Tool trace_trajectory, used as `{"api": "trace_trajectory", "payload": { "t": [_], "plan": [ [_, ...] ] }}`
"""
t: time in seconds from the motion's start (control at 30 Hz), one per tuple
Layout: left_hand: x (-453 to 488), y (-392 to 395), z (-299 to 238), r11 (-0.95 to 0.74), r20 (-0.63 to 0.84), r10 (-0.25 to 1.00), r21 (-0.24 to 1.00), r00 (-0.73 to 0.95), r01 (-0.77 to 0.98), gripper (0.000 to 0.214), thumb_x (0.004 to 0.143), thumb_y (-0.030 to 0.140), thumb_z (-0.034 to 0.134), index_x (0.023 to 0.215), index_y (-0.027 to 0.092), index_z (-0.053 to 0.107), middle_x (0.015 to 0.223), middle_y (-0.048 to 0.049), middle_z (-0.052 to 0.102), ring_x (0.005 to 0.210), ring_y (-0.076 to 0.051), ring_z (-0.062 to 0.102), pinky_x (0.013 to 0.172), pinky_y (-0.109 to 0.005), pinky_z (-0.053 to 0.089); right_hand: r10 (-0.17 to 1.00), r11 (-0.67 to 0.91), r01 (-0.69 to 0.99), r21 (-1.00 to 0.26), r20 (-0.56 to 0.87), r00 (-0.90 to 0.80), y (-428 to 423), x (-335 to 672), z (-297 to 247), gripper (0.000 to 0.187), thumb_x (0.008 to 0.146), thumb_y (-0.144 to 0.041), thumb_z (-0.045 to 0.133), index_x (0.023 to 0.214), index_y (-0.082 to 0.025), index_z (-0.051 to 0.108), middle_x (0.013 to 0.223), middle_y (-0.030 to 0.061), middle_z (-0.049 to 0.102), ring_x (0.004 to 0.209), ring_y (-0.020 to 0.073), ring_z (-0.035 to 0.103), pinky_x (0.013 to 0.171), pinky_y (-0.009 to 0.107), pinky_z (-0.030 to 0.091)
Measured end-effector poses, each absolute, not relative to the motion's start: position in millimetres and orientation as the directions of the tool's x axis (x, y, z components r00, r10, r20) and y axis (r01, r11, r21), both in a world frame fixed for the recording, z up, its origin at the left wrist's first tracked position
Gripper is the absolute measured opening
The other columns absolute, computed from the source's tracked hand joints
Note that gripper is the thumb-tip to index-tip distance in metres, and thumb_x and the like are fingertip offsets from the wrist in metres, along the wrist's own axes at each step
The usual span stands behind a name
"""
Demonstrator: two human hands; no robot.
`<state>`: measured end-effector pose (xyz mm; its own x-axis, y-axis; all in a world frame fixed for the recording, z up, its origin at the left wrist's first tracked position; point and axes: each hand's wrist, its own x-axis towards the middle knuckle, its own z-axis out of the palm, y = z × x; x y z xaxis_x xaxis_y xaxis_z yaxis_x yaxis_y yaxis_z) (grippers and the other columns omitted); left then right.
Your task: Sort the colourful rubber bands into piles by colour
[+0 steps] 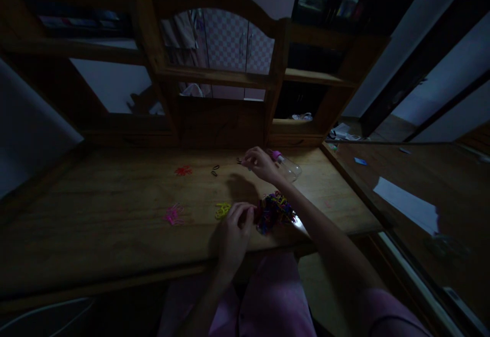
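My right hand (pixel 262 164) is raised over the back of the desk, its fingers pinching a small dark rubber band (pixel 239 161). To its left lie two loose black rubber bands (pixel 215 170). My left hand (pixel 238 224) rests at the front, thumb and forefinger pinched together; whatever they hold is too small to make out. Right beside it sits a heap of mixed-colour rubber bands (pixel 276 210). Just left of that hand is a yellow cluster of bands (pixel 222 210). Farther left are a pink cluster (pixel 174 215) and, behind it, a red cluster (pixel 183 171).
A clear bottle with a pink cap (pixel 293 169) lies behind my right forearm. The wooden desk (pixel 115 194) has a shelf frame (pixel 222 75) along its back. On the brown surface to the right lie a white paper (pixel 408 204) and a blue card (pixel 360 161). The room is dim.
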<state>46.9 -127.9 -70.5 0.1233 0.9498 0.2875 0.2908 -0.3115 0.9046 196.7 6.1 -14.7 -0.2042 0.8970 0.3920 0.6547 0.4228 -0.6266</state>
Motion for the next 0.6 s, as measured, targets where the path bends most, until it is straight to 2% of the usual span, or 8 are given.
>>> {"api": "trace_trajectory", "payload": {
  "t": [0.13,0.33,0.5,0.6],
  "plan": [
    [44,-125,-70,-0.297,0.279,0.955,0.919,0.105,0.261,0.018,0.093,0.027,0.049,0.091,0.022,0.065,0.097,-0.0025,0.065,0.093,-0.018,0.06,0.085,-0.03,0.046,0.872,0.489,0.665,-0.564,0.338,-0.355,65,161,-38,0.004,0.077,-0.014,0.069,0.081,-0.015,0.071,0.097,0.0061,0.058,0.086,0.0131,0.055,0.076,0.024,0.043],
    [43,-127,-68,-0.285,0.268,0.958,0.927,0.099,0.243,0.018,0.093,0.027,0.049,0.09,0.021,0.065,0.096,-0.0025,0.065,0.093,-0.017,0.06,0.085,-0.029,0.045,0.853,0.521,0.669,-0.53,0.287,-0.437,84,132,-56,0.006,0.073,-0.014,0.072,0.079,-0.017,0.074,0.092,0.0056,0.061,0.081,0.014,0.057,0.075,0.024,0.042],
    [42,-127,-64,-0.286,0.27,0.958,0.927,0.099,0.242,0.017,0.093,0.026,0.049,0.089,0.021,0.065,0.096,-0.002,0.065,0.093,-0.017,0.06,0.084,-0.029,0.045,0.839,0.543,0.649,-0.533,0.316,-0.443,75,144,-44,0.01,0.079,-0.017,0.068,0.084,-0.021,0.076,0.091,0.004,0.065,0.08,0.013,0.059,0.073,0.022,0.042],
    [40,-129,-61,-0.286,0.267,0.957,0.927,0.11,0.242,0.017,0.093,0.025,0.049,0.09,0.021,0.065,0.096,-0.0019,0.065,0.093,-0.016,0.06,0.083,-0.028,0.045,0.844,0.535,0.648,-0.542,0.367,-0.391,60,164,-24,0.015,0.085,-0.019,0.062,0.092,-0.019,0.075,0.096,0.0054,0.066,0.084,0.013,0.06,0.074,0.022,0.043]
  ]
}}
